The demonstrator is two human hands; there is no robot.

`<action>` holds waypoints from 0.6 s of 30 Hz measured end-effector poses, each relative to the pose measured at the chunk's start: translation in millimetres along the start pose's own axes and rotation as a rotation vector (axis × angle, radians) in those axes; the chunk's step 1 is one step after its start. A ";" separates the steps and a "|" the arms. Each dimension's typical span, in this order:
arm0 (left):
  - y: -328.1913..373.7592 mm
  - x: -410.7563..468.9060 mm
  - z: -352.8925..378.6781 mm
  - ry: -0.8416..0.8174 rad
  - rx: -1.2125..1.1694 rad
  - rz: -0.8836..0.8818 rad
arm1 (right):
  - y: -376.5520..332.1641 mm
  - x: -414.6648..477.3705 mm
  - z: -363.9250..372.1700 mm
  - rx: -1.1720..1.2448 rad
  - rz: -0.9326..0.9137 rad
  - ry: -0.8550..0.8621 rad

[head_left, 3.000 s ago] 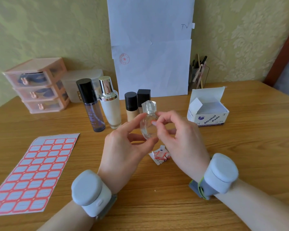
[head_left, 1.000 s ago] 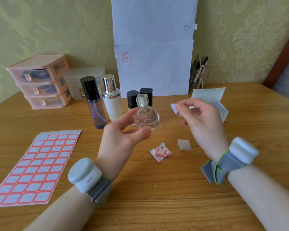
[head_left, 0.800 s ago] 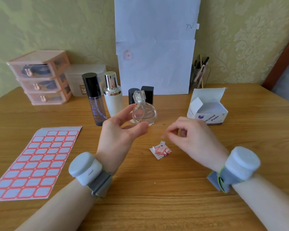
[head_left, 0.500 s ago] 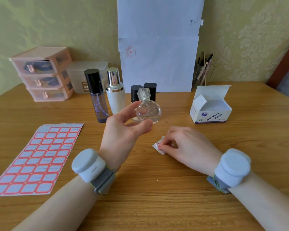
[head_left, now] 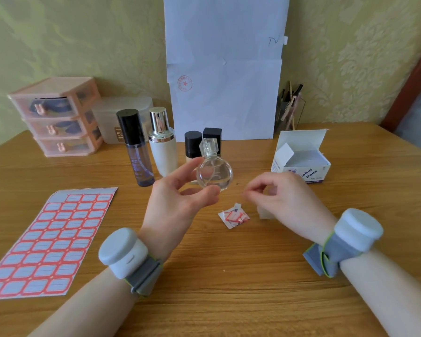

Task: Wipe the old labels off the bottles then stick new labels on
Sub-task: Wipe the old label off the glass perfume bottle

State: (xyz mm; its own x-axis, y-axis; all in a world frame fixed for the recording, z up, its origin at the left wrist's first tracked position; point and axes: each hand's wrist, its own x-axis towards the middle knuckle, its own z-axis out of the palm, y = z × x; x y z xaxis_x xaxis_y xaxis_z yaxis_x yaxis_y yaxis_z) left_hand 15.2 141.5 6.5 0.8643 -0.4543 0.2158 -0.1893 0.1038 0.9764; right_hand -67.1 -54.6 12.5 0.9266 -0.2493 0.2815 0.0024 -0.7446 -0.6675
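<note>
My left hand [head_left: 178,200] holds a small round clear glass bottle [head_left: 214,175] upright above the table, gripped between thumb and fingers at its lower edge. My right hand [head_left: 282,198] hovers to its right, a little above the table, thumb and forefinger pinched together with nothing visible between them. Below and between the hands lies a little heap of peeled red-and-white label scraps [head_left: 233,216]. A small white pad [head_left: 265,212] lies partly hidden under my right hand. The sheet of new red-bordered labels [head_left: 49,239] lies flat at the left.
Behind stand a purple bottle [head_left: 137,154], a cream bottle with silver cap [head_left: 162,147] and two small black-capped bottles [head_left: 193,144]. An open alcohol pads box [head_left: 301,159] sits at the right. Pink drawers [head_left: 56,115] and a pen holder [head_left: 289,110] line the wall.
My right hand took a peeled piece away from the bottle, went down to the scrap heap, and has now risen a little to the right. My left hand kept the bottle raised.
</note>
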 end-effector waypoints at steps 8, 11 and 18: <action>0.3 -1.0 2.4 -0.046 -0.033 -0.004 | 24.7 5.8 -24.5 -0.263 0.174 -0.124; -0.2 -1.5 2.2 -0.050 -0.030 -0.006 | 27.0 4.1 -20.0 -0.315 0.204 -0.217; 0.5 -1.4 2.7 -0.063 -0.047 -0.001 | 15.3 6.6 -16.2 0.067 0.078 0.105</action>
State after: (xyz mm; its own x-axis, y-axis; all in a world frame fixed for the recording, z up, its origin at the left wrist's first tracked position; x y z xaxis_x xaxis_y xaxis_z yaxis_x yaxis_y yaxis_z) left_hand 12.7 139.8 6.7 0.8331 -0.5090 0.2163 -0.1651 0.1442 0.9757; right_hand -67.1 -77.6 15.4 0.8804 -0.3709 0.2954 -0.0394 -0.6781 -0.7339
